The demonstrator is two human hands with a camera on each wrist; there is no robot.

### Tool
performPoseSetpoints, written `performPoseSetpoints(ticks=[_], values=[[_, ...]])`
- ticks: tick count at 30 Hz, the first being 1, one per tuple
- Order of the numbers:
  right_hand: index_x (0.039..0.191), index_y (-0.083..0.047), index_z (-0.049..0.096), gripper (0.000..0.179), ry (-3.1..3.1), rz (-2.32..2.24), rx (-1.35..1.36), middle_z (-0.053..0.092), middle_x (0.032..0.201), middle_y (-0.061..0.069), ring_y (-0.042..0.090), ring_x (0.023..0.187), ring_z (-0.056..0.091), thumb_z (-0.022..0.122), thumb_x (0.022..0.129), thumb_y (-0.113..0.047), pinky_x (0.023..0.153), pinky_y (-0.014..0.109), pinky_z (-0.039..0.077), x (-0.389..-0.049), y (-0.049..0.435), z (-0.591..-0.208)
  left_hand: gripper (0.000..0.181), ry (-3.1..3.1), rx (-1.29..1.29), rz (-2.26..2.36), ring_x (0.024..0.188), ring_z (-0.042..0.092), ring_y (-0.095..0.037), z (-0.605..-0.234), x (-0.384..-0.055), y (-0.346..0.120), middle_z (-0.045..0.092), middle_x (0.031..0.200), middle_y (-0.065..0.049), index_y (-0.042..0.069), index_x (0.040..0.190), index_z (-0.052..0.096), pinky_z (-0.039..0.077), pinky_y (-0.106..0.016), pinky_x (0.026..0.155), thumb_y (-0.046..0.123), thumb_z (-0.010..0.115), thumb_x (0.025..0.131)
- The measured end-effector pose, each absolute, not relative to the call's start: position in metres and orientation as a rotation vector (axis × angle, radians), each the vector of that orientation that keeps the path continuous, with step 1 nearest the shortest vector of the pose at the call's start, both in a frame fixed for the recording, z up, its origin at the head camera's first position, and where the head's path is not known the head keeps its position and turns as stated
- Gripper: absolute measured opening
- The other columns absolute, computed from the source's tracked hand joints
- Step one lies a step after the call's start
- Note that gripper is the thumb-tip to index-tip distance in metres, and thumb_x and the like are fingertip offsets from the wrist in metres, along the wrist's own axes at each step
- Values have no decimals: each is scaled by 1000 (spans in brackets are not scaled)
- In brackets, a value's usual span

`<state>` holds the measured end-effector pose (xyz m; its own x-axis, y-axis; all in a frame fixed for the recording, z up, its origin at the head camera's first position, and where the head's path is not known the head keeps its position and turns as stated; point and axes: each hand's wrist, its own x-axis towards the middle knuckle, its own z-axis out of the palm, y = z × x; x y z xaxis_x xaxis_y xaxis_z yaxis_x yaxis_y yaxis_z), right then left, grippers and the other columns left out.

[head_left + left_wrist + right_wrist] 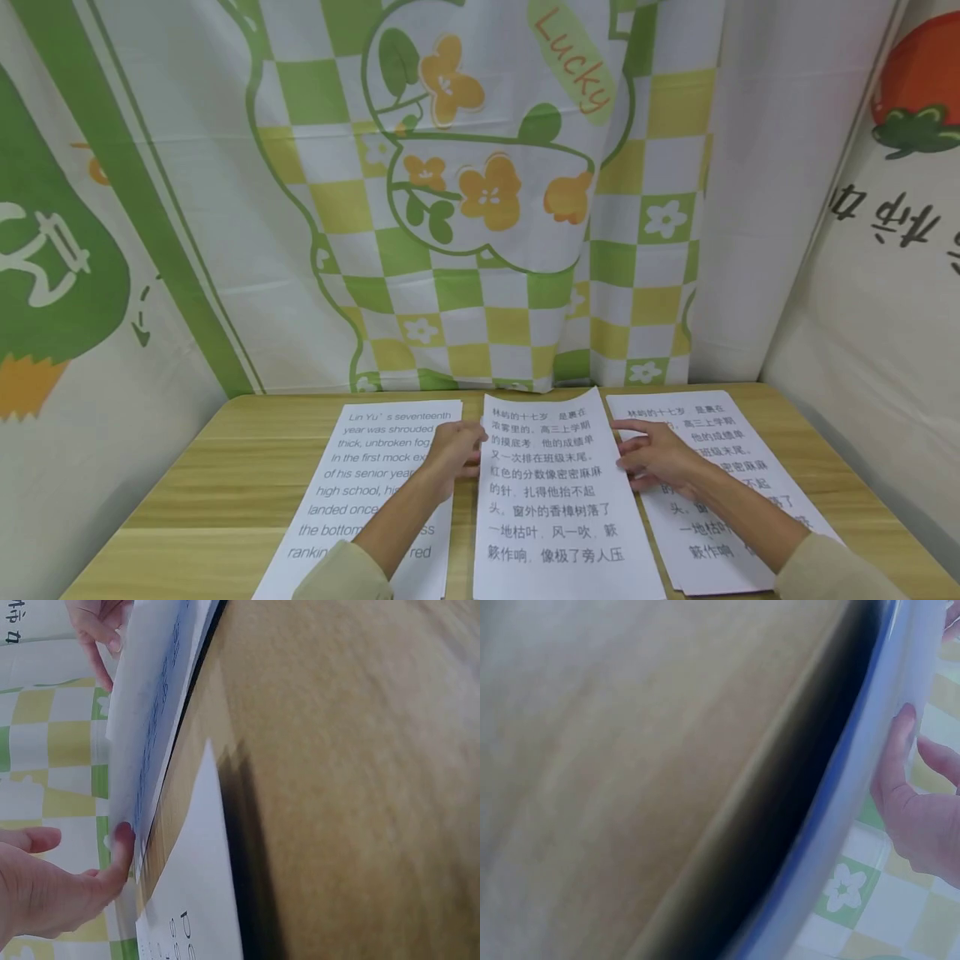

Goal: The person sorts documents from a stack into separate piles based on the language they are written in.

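Observation:
In the head view a middle stack of white paper printed with Chinese text lies between my two hands. Its top sheet bends upward at the far corners. My left hand is at the stack's left edge; the left wrist view shows one fingertip touching the paper edge, the other digit held apart. On the opposite side my right hand touches the right edge with loosely extended fingers. In the right wrist view a finger of that hand rests against the stack's side. Some fingertips are hidden.
To the left lies a stack of English-text paper, partly under my left forearm. Another Chinese-text stack lies right, beneath my right forearm. The wooden table ends at a patterned curtain; printed cloth hangs on both sides.

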<state>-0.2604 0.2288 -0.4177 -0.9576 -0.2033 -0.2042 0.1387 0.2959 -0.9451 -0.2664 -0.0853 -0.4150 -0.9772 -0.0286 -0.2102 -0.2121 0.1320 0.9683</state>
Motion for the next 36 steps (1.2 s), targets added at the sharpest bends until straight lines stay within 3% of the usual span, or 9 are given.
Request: performPoseSetpoints(ticks=[9,14,21,27,32,36], values=[[156,5,36,75,2299,-1723,-73,66,116,18,24,88,72,67,88,10,67,37,64,-261,235,-418,58,2270,-94,1954,108,67,-33,-421,-268,-82,60,128,-29,-17,145,45,60,-36,93,-11,57,88],[156,4,37,73,2306,-1722,-74,64,125,23,25,93,72,66,89,9,70,38,64,-260,244,-414,61,2248,-3,1964,96,68,-26,-420,-266,-73,63,118,-27,-17,145,45,62,-31,83,-14,58,85],[156,4,37,70,2294,-1725,-86,60,131,24,26,98,72,65,92,7,76,40,65,-260,263,-411,68,2212,26,1951,80,68,-21,-418,-266,-59,68,109,-21,-9,150,44,62,-30,70,-16,58,84],[158,3,35,71,2260,-1744,-97,62,128,19,24,99,71,66,94,4,79,42,65,-259,282,-408,74,2163,62,1987,80,68,-22,-415,-265,-41,69,111,-22,-8,154,37,64,-34,66,-18,56,83],[157,6,33,71,2247,-1759,-136,65,119,14,23,98,70,65,93,5,79,43,64,-256,301,-405,77,2172,61,1987,81,72,-25,-412,-262,-26,70,111,-20,-2,158,35,65,-37,69,-17,57,86],[156,7,34,68,2262,-1746,-141,65,117,10,21,97,69,64,95,3,78,40,64,-256,318,-407,74,2159,55,1997,86,72,-27,-413,-262,-13,70,113,-20,-4,157,35,65,-38,73,-16,56,88]])
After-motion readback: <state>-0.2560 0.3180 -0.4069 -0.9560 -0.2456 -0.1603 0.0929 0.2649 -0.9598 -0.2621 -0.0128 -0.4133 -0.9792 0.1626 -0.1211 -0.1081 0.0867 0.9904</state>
